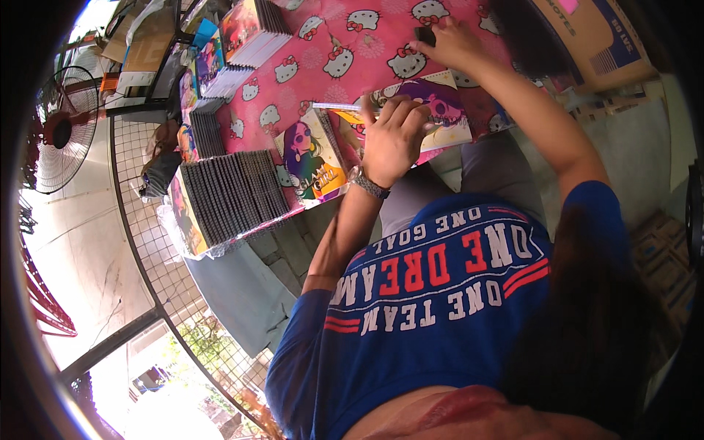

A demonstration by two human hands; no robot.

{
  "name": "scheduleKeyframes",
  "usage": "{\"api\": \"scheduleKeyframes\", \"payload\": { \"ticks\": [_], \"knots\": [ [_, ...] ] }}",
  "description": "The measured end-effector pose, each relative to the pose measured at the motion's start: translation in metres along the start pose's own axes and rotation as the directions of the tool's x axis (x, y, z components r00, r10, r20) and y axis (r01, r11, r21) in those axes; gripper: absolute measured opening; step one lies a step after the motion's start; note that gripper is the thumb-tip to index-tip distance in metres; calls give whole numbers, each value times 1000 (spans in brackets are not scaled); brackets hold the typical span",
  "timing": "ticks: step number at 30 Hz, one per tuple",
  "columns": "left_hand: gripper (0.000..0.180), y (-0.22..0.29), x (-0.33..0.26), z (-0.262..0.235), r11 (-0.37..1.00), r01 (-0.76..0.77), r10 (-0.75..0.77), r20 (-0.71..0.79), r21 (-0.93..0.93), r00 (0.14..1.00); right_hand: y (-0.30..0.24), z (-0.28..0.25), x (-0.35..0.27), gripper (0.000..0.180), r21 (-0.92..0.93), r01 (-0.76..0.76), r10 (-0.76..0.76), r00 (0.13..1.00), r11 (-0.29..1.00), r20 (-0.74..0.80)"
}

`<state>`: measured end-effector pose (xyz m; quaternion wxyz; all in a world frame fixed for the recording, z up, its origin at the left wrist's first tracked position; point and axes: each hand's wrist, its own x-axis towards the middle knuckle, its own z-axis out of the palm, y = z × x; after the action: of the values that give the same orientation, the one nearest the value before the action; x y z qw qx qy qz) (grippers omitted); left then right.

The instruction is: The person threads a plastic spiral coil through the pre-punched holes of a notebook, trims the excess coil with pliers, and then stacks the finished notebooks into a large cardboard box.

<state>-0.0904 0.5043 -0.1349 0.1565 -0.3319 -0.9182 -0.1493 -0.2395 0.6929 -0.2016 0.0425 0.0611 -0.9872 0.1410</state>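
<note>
My left hand [396, 139], a watch at its wrist, is closed with curled fingers on a notebook [337, 107] whose pale edge sticks out to the left. Below it a spiral-bound notebook [451, 136] with a purple-haired figure on its cover lies at the table's near edge, partly hidden by the hand. My right hand [451, 48] reaches farther out over the pink tablecloth. Its fingers are closed on a small dark block [424, 35], too small to name. Left of my left hand lies another notebook [309, 158] with an illustrated cover.
A long row of spiral notebooks [238, 194] stands packed in plastic at the near left. More notebook stacks [253, 37] line the table's left side. Cardboard boxes [598, 40] sit at the far right. A fan [62, 128] stands beyond the table on the left.
</note>
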Motion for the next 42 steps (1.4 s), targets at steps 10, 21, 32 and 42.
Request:
{"api": "scheduleKeyframes", "payload": {
  "ticks": [10, 21, 32, 42],
  "knots": [
    [39, -13, -18, 8, 962, 266, -270, -66, -66, 961, 10, -83, -47, 57, 937, -325, -883, 467, -127, 42],
    [48, 4, -1, 2, 974, 201, -209, -72, -103, 975, 23, -90, -73, 60, 950, -303, -818, 564, -82, 110],
    [62, 7, -2, -2, 972, 210, -217, -57, -100, 975, 19, -86, -72, 60, 982, -140, -784, 592, 129, 187],
    [49, 3, -5, -2, 967, 242, -242, 2, -85, 970, 14, -81, -68, 66, 950, -313, -783, 595, -16, 182]
  ]
}}
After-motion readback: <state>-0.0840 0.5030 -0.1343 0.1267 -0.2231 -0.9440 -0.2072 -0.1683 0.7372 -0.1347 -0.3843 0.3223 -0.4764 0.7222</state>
